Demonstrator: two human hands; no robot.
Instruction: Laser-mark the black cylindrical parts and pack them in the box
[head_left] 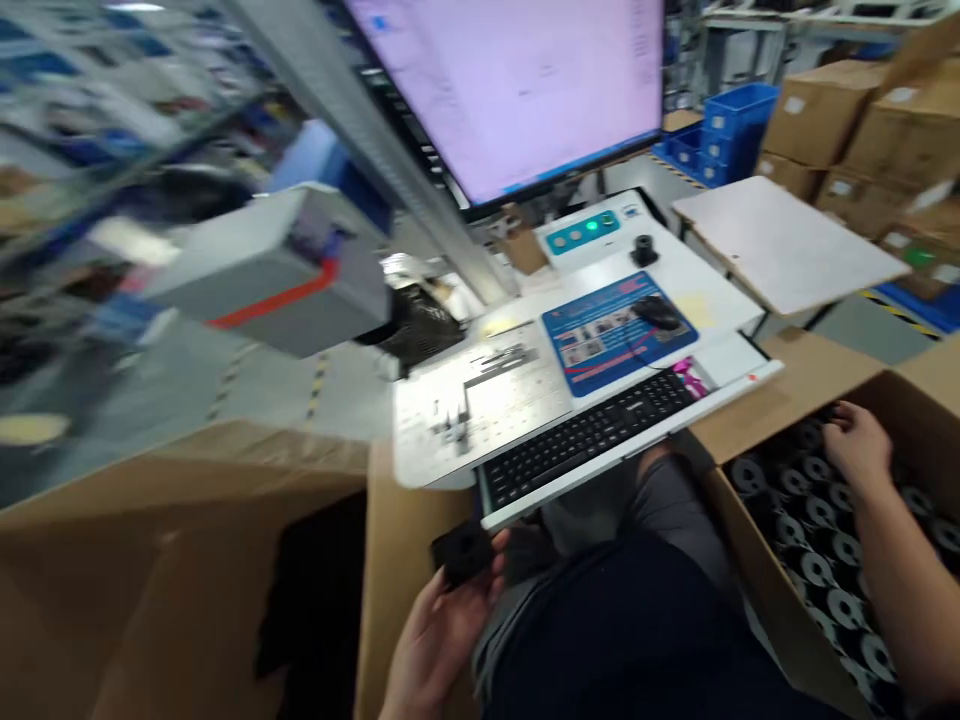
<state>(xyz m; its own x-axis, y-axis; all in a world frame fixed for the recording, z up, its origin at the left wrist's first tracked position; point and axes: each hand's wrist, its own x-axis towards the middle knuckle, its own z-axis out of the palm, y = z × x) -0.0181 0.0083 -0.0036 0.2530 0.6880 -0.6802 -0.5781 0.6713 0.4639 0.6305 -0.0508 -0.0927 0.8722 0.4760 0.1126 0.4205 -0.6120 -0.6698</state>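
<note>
L hand clamped on blk part, R hand at ringed parts in box, can't tell grip

One keyboard along the table's front edge, one mouse, one mat, one black part toward the right edge; one black block held; over a dozen ringed pieces.

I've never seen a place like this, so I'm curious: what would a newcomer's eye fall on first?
Probably the big, glowing screen at top centre, then the grey machine with its red stripe left of it. Lower down, the left hand holds a black part, while the right hand is in a box of pale-ringed parts at lower right.
</note>
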